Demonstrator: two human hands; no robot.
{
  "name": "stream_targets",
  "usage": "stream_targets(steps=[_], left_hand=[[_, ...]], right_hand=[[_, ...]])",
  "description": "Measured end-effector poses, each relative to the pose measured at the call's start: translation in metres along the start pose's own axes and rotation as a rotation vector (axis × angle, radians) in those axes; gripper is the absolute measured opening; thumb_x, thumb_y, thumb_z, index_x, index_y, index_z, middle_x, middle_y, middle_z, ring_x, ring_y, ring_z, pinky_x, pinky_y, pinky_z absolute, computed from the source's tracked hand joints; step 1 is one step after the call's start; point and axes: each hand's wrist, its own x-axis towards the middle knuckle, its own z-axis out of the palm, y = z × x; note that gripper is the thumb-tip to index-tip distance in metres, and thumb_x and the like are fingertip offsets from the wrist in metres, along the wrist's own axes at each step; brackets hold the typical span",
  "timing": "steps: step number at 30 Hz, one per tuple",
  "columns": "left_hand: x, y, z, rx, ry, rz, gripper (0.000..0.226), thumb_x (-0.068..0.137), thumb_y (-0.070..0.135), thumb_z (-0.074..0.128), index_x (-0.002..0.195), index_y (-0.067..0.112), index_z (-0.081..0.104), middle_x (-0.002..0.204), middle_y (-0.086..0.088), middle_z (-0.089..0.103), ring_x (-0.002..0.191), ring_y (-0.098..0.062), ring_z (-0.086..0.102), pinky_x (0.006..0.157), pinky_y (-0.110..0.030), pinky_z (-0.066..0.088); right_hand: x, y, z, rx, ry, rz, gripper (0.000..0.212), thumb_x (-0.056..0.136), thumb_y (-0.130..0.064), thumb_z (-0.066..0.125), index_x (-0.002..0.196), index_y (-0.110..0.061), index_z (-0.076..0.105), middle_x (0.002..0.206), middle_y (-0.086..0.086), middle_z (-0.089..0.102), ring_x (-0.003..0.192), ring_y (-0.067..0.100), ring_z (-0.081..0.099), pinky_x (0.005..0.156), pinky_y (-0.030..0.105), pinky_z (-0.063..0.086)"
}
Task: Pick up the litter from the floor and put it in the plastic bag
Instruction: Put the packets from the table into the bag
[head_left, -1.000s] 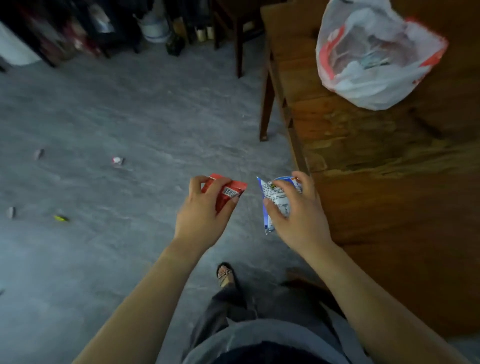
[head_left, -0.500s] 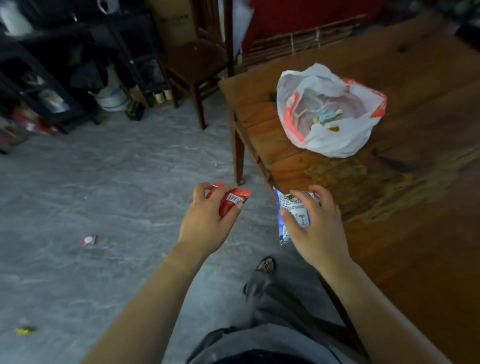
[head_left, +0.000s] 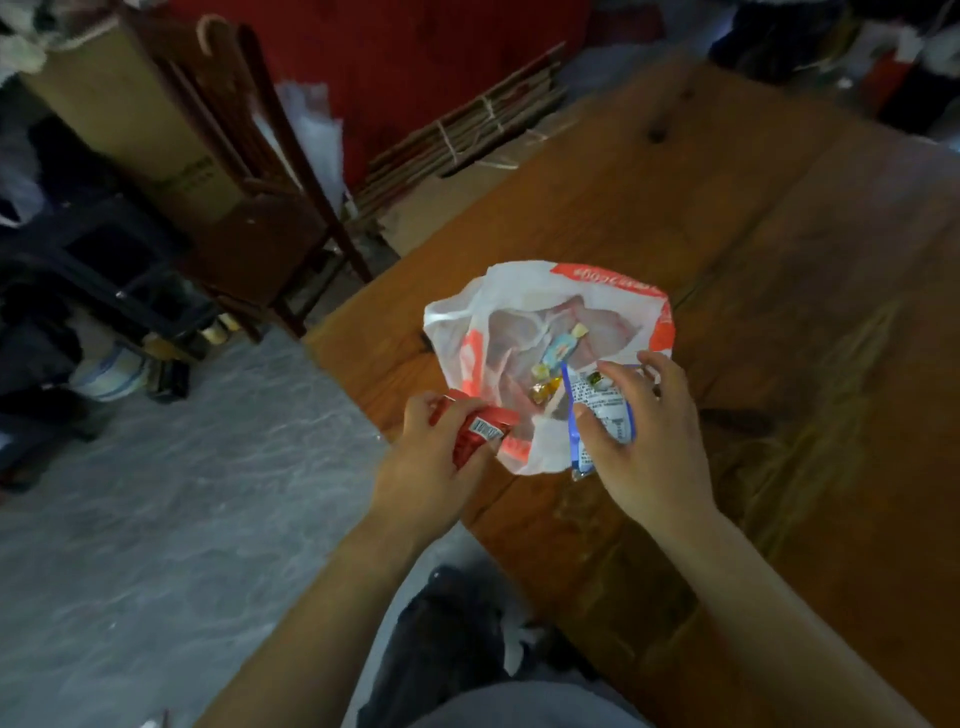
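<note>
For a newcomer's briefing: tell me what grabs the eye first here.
The white and red bag lies open on the wooden table, with small wrappers inside. Both hands are at its near edge: the left hand grips a red wrapper, and the right hand grips a blue wrapper.

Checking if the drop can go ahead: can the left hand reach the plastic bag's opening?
Probably yes. The left hand, gripping the red wrapper, is at the near rim of the plastic bag, whose mouth gapes open. The right hand, with the blue-and-white wrapper, is at the opening's right side.
</note>
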Motion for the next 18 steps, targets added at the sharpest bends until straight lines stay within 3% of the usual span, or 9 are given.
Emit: stream_targets(steps=[3, 6, 10, 13, 16, 18], left_hand=[[0.049, 0.008, 0.016, 0.02, -0.13, 0.117, 0.047, 0.088, 0.05, 0.05, 0.131, 0.035, 0.04, 0.139, -0.003, 0.032, 0.115, -0.022, 0.049, 0.086, -0.028, 0.05], [0.094, 0.015, 0.034, 0.04, -0.221, 0.25, 0.044, 0.09, 0.05, 0.045, 0.131, 0.036, 0.039, 0.141, -0.001, 0.034, 0.12, -0.02, 0.047, 0.087, -0.02, 0.039], [0.143, 0.012, 0.052, 0.069, -0.303, 0.349, 0.045, 0.09, 0.048, 0.046, 0.132, 0.033, 0.04, 0.143, -0.004, 0.035, 0.125, -0.024, 0.042, 0.104, -0.035, 0.04], [0.166, 0.009, 0.06, 0.131, -0.344, 0.394, 0.047, 0.091, 0.047, 0.045, 0.135, 0.033, 0.038, 0.144, -0.004, 0.036, 0.131, -0.026, 0.033, 0.11, -0.046, 0.032], [0.177, 0.004, 0.064, 0.234, -0.389, 0.433, 0.049, 0.092, 0.048, 0.042, 0.138, 0.032, 0.033, 0.143, -0.004, 0.04, 0.132, -0.026, 0.035, 0.112, -0.047, 0.028], [0.178, 0.003, 0.055, 0.181, -0.412, 0.449, 0.048, 0.092, 0.047, 0.043, 0.136, 0.031, 0.035, 0.142, -0.002, 0.041, 0.131, -0.024, 0.036, 0.112, -0.043, 0.028]], right_hand=[[0.009, 0.009, 0.002, -0.02, 0.067, 0.149, 0.06, 0.08, -0.045, 0.061, 0.131, -0.024, 0.037, 0.144, 0.007, 0.026, 0.125, 0.024, 0.039, 0.089, 0.035, 0.048], [0.011, 0.011, 0.006, -0.037, 0.131, 0.321, 0.067, 0.078, -0.046, 0.063, 0.133, -0.021, 0.033, 0.143, 0.004, 0.028, 0.123, 0.022, 0.041, 0.094, 0.035, 0.046], [0.012, 0.005, 0.013, -0.003, 0.237, 0.477, 0.067, 0.078, -0.046, 0.064, 0.133, -0.022, 0.034, 0.142, 0.0, 0.031, 0.121, 0.019, 0.043, 0.093, 0.033, 0.045], [0.015, 0.001, 0.017, 0.012, 0.268, 0.543, 0.068, 0.077, -0.045, 0.065, 0.133, -0.021, 0.035, 0.141, 0.0, 0.032, 0.121, 0.018, 0.043, 0.091, 0.03, 0.045], [0.021, -0.004, 0.021, 0.013, 0.317, 0.578, 0.069, 0.077, -0.044, 0.066, 0.133, -0.02, 0.035, 0.14, 0.0, 0.033, 0.122, 0.018, 0.042, 0.093, 0.035, 0.048], [0.026, -0.009, 0.026, 0.013, 0.32, 0.572, 0.069, 0.077, -0.043, 0.067, 0.133, -0.02, 0.035, 0.14, 0.0, 0.034, 0.123, 0.018, 0.041, 0.094, 0.036, 0.048]])
